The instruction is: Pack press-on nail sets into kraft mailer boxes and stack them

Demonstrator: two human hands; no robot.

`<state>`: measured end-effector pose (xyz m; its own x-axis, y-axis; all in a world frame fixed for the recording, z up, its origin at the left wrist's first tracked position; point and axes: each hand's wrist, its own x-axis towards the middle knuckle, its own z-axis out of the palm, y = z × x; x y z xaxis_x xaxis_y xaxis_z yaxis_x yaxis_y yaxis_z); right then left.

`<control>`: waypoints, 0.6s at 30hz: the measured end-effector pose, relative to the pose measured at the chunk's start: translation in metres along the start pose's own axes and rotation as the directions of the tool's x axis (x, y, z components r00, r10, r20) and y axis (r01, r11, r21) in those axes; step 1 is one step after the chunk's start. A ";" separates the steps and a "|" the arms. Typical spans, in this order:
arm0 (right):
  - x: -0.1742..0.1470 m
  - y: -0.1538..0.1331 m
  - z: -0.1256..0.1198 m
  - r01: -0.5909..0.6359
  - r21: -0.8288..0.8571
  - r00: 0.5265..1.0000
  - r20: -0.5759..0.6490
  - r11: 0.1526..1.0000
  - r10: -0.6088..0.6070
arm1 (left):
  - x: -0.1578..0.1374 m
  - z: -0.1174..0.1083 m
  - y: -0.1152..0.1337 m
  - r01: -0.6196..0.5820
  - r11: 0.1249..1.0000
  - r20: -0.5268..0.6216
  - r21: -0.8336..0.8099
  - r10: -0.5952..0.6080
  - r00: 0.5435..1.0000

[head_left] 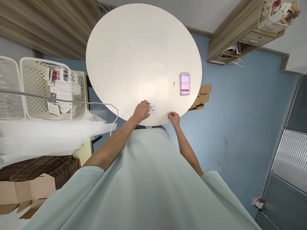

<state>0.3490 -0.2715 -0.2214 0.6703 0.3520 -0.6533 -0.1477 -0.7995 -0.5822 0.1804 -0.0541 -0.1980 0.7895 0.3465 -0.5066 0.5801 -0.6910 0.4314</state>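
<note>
On the near part of the round white table [144, 48] lies a small clear plastic case [152, 109] with several small round silvery things in it. My left hand [141, 110] has its fingers curled at the case's left edge, gripping it against the tabletop. To the right, beside the table's near edge, is my right hand [175, 118]. Its thumb and fingertips are pinched together; whatever is between them is too small to make out. Farther right on the table rests a phone [184, 84] with a blurred pink screen.
A white perforated basket [78, 95] with cards and small packs stands at the left, beside white sheets [59, 131]. A pale cable [96, 103] runs toward the table. Brown cardboard boxes [204, 98] sit on the blue floor at right. A wooden cabinet [235, 32] stands beyond.
</note>
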 end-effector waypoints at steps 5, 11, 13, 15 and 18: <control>-0.015 -0.016 -0.006 0.069 -0.105 0.997 0.034 0.992 -0.065 | 0.002 0.005 0.002 0.000 0.997 0.032 0.078 -0.003 0.999; -0.039 -0.049 0.005 0.211 -0.249 0.973 0.150 0.945 -0.178 | 0.001 0.009 -0.003 -0.007 1.000 0.009 0.020 0.006 1.000; -0.044 -0.060 0.015 0.273 -0.305 0.953 0.215 0.912 -0.214 | -0.002 0.011 -0.005 -0.001 0.999 -0.008 -0.033 0.001 1.000; -0.046 -0.071 0.027 0.337 -0.369 0.929 0.281 0.866 -0.241 | -0.007 0.013 -0.007 0.032 0.993 -0.039 -0.113 -0.036 0.999; -0.047 -0.086 0.048 0.425 -0.458 0.887 0.383 0.781 -0.259 | -0.017 0.017 -0.010 0.131 0.952 -0.097 -0.276 -0.163 0.982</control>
<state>0.2959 -0.1959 -0.1639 0.3543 0.7055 -0.6139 0.5026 -0.6972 -0.5111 0.1575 -0.0640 -0.2066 0.6999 0.5145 -0.4955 0.7112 -0.4370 0.5507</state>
